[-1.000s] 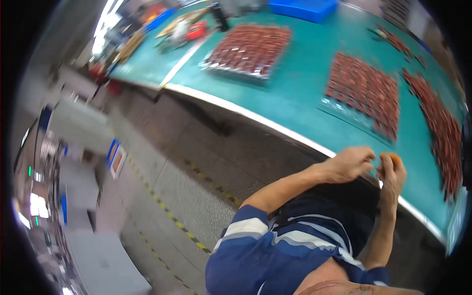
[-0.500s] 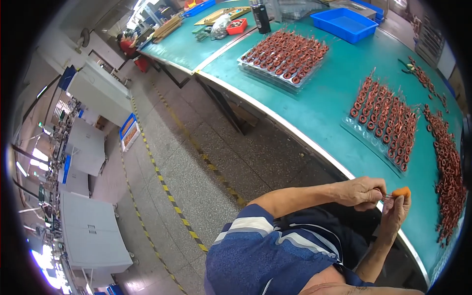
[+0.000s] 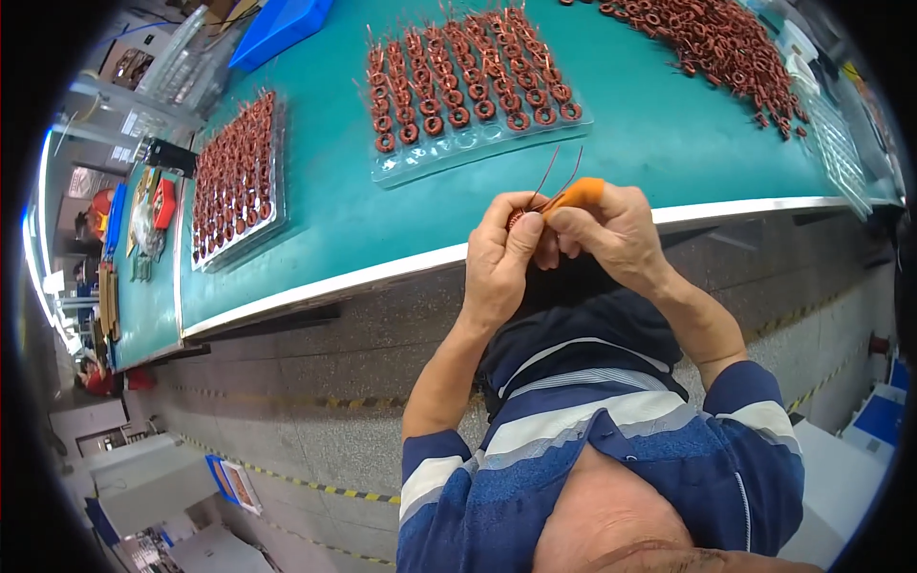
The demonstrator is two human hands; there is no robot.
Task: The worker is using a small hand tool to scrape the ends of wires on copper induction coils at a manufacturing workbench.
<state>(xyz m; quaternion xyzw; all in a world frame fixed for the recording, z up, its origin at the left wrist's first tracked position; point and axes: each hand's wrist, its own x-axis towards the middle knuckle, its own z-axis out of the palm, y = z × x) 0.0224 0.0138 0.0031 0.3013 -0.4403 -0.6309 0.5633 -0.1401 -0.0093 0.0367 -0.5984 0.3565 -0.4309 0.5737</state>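
Between thumb and fingers, my left hand (image 3: 495, 263) pinches a small wound copper ring coil (image 3: 517, 219), largely covered by the fingers. Two thin reddish wire leads (image 3: 546, 175) rise from it, spread apart at their tips. My right hand (image 3: 619, 237) is closed right beside it, thumb and forefinger pressed together at the base of the leads. An orange finger cot (image 3: 585, 193) covers that forefinger. Both hands are held just above the table's near edge. Beyond them, a clear plastic tray (image 3: 401, 172) holds rows of similar coils with their leads upright.
A second stack of coil trays (image 3: 279, 205) stands to the left. Loose coils (image 3: 726, 57) are heaped at the far right, near an empty clear tray (image 3: 833, 143). A blue bin (image 3: 282, 29) and a black bottle (image 3: 170, 156) sit on the green table (image 3: 325, 239).
The view has swung round to the right, bringing the hands to the middle. The leads, earlier stretched between my hands, now stick up freely, and the hands are closer together.
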